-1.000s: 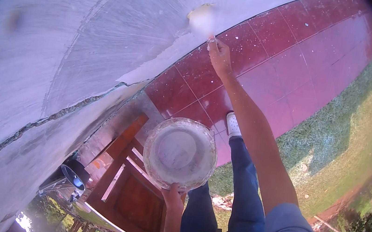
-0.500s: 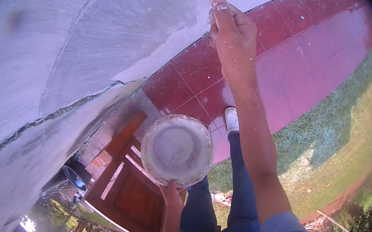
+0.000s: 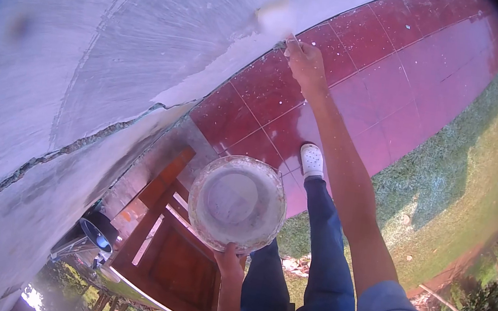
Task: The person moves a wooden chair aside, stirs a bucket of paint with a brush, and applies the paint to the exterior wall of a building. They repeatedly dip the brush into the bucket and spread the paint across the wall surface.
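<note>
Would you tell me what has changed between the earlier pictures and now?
The right hand, gripping the brush, has moved away along the wall from its raised, nearer position half a second ago, roughly back to where it began. The left hand still holds the bowl in place.

bowl (image 3: 236, 203) above frame (image 3: 180, 272), wall (image 3: 84, 71) left — floor (image 3: 399, 68) right
</note>
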The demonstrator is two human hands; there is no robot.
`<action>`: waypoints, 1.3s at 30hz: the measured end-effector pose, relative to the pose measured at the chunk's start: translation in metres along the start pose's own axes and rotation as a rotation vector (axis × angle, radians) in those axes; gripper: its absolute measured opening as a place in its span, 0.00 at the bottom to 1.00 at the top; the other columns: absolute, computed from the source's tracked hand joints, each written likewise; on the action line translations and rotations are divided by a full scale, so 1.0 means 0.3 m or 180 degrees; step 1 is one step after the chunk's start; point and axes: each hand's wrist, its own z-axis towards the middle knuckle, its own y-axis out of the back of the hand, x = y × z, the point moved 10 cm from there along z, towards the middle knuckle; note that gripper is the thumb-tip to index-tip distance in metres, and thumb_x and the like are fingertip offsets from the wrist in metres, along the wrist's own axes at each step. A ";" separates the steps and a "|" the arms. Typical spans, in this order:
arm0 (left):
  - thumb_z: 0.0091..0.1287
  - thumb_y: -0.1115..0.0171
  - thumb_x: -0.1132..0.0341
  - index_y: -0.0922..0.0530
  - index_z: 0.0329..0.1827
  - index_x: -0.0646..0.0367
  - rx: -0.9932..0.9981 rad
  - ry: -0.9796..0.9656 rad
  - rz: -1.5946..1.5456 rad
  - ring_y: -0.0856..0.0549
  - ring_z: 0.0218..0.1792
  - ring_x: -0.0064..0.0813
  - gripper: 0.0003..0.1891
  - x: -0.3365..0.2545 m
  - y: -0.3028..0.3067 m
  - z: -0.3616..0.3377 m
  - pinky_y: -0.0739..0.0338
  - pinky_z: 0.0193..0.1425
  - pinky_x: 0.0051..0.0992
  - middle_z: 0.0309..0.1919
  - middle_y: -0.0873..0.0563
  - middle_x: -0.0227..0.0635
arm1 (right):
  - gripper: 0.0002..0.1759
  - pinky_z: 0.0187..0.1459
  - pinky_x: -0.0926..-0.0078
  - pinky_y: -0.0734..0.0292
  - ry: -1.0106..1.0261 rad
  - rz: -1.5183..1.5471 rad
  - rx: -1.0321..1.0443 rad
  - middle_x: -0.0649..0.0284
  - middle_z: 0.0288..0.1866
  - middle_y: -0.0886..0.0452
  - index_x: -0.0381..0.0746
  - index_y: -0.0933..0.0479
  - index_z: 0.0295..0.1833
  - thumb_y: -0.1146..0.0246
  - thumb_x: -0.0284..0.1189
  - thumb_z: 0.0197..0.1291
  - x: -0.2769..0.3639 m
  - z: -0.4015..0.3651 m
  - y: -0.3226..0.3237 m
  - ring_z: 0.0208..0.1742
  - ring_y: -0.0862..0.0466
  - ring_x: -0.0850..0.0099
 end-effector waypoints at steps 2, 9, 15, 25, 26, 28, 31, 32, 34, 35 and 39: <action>0.60 0.44 0.76 0.39 0.73 0.62 0.0038 0.0066 0.0035 0.19 0.59 0.45 0.34 -0.001 -0.002 0.008 0.14 0.54 0.47 0.63 0.27 0.44 | 0.29 0.27 0.71 0.36 0.0248 0.0196 0.0104 0.69 0.16 0.32 0.35 0.25 0.23 0.40 0.46 0.72 0.267 -0.139 0.003 0.22 0.34 0.79; 0.60 0.44 0.76 0.41 0.75 0.61 -0.0064 0.0103 0.0078 0.19 0.58 0.43 0.36 -0.035 -0.013 -0.013 0.14 0.53 0.45 0.63 0.27 0.44 | 0.26 0.22 0.82 0.47 0.1316 0.1579 0.0619 0.77 0.19 0.38 0.42 0.26 0.29 0.41 0.51 0.74 0.547 -0.284 -0.048 0.19 0.42 0.86; 0.60 0.43 0.76 0.41 0.75 0.61 0.0035 0.0024 0.0027 0.19 0.59 0.45 0.36 -0.042 -0.032 0.014 0.14 0.52 0.48 0.63 0.27 0.44 | 0.26 0.19 0.81 0.45 0.0096 0.0479 0.0818 0.77 0.19 0.37 0.43 0.26 0.29 0.43 0.53 0.73 -0.236 0.127 -0.204 0.18 0.40 0.85; 0.59 0.44 0.77 0.41 0.75 0.62 0.0087 0.0209 0.0109 0.20 0.59 0.44 0.36 -0.004 0.000 0.008 0.14 0.53 0.48 0.64 0.28 0.45 | 0.30 0.27 0.71 0.36 0.0015 -0.0222 0.0170 0.69 0.18 0.29 0.36 0.23 0.24 0.41 0.49 0.71 0.193 -0.039 0.063 0.21 0.33 0.79; 0.59 0.44 0.77 0.41 0.75 0.62 0.0089 0.0205 0.0107 0.20 0.59 0.44 0.36 -0.015 -0.015 0.002 0.14 0.53 0.48 0.64 0.28 0.45 | 0.28 0.25 0.74 0.39 0.0309 0.0109 0.0272 0.71 0.18 0.31 0.37 0.23 0.25 0.41 0.48 0.72 0.307 -0.106 0.079 0.21 0.35 0.81; 0.59 0.44 0.76 0.40 0.74 0.63 -0.0126 0.0235 0.0180 0.19 0.58 0.44 0.35 -0.045 -0.018 -0.019 0.13 0.53 0.46 0.63 0.27 0.45 | 0.26 0.24 0.77 0.42 0.0589 0.0461 0.0379 0.74 0.17 0.34 0.38 0.23 0.26 0.42 0.47 0.72 0.412 -0.167 0.092 0.20 0.37 0.83; 0.59 0.44 0.76 0.40 0.73 0.63 -0.0038 0.0061 0.0079 0.19 0.57 0.44 0.35 -0.051 -0.021 -0.011 0.13 0.52 0.46 0.62 0.27 0.45 | 0.23 0.23 0.81 0.47 0.1110 0.1169 0.0600 0.77 0.18 0.37 0.42 0.25 0.28 0.42 0.45 0.74 0.484 -0.158 0.084 0.20 0.41 0.86; 0.59 0.44 0.76 0.40 0.73 0.63 -0.0033 0.0067 0.0071 0.19 0.57 0.44 0.35 -0.051 -0.024 -0.016 0.13 0.52 0.46 0.62 0.27 0.45 | 0.23 0.23 0.82 0.48 0.1066 0.1177 0.0720 0.78 0.18 0.38 0.42 0.26 0.28 0.43 0.46 0.74 0.422 -0.086 0.047 0.20 0.42 0.86; 0.59 0.44 0.77 0.40 0.73 0.63 0.0069 0.0113 0.0047 0.19 0.58 0.43 0.35 -0.053 -0.038 -0.020 0.14 0.53 0.45 0.63 0.27 0.45 | 0.24 0.23 0.82 0.48 0.0818 0.1047 0.0852 0.78 0.18 0.39 0.44 0.28 0.27 0.43 0.49 0.74 0.219 0.096 -0.028 0.20 0.42 0.87; 0.59 0.44 0.77 0.40 0.73 0.63 0.0069 0.0105 0.0033 0.19 0.58 0.43 0.35 -0.044 -0.030 -0.021 0.14 0.53 0.45 0.63 0.27 0.45 | 0.25 0.23 0.83 0.48 0.0613 0.0906 0.0883 0.78 0.18 0.39 0.45 0.29 0.27 0.43 0.50 0.74 0.078 0.169 -0.068 0.20 0.41 0.87; 0.59 0.43 0.77 0.41 0.74 0.60 -0.0028 0.0072 -0.0051 0.20 0.60 0.43 0.36 -0.036 -0.033 -0.014 0.14 0.55 0.46 0.63 0.28 0.43 | 0.30 0.28 0.76 0.32 -0.0526 -0.0262 0.0478 0.70 0.20 0.26 0.39 0.20 0.29 0.43 0.53 0.73 -0.404 0.285 0.025 0.23 0.27 0.80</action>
